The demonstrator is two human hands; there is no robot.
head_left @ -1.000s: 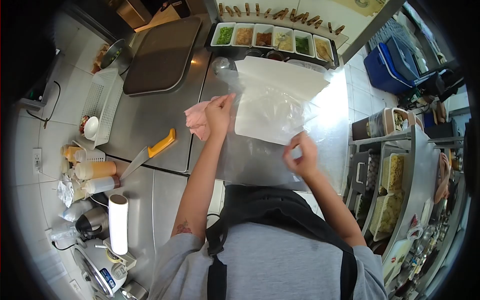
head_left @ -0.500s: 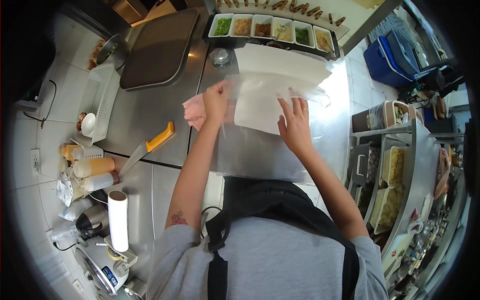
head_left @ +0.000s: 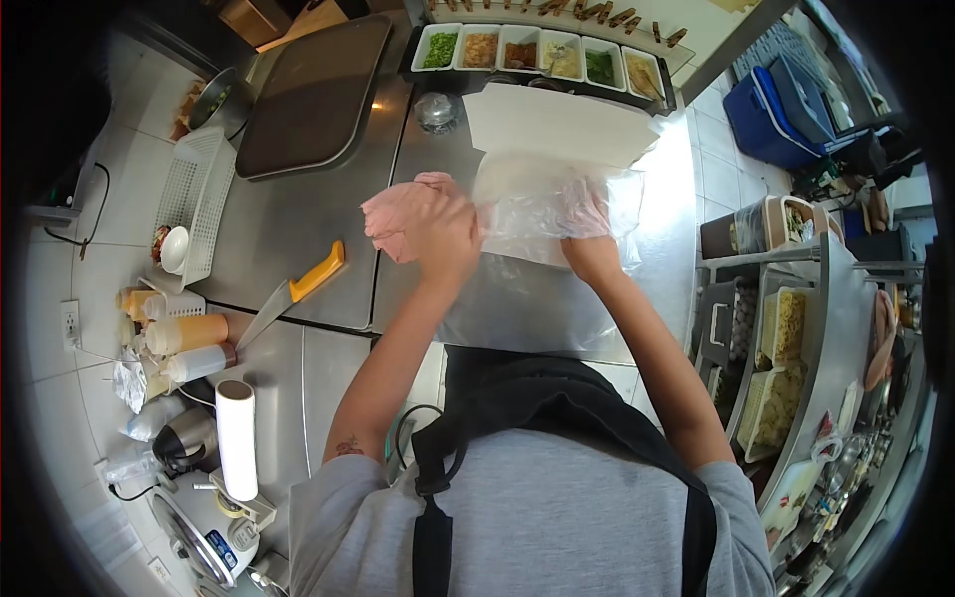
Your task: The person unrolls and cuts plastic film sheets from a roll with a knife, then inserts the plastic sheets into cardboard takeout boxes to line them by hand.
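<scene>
A clear plastic bag (head_left: 527, 209) is held over the white paper sheets (head_left: 552, 124) on the steel counter. My left hand (head_left: 450, 237), slightly blurred, is closed at the bag's left edge, beside a crumpled pink cloth (head_left: 393, 221). On the other side, my right hand (head_left: 589, 224) reaches up under the clear film. Its fingers show dimly through the plastic and look stretched out. The lower part of the film hangs loosely toward the counter's front edge.
An orange-handled knife (head_left: 303, 284) lies to the left, near a large dark tray (head_left: 316, 95). Containers of toppings (head_left: 520, 55) line the back. A plastic-wrapped ball (head_left: 438, 112) sits behind my left hand. Sauce bottles (head_left: 184, 333) and a white roll (head_left: 236, 438) stand at left.
My left hand has moved right and slightly down with the bag's edge. My right hand has gone from lying on the film to being under it. More of the pink cloth shows.
</scene>
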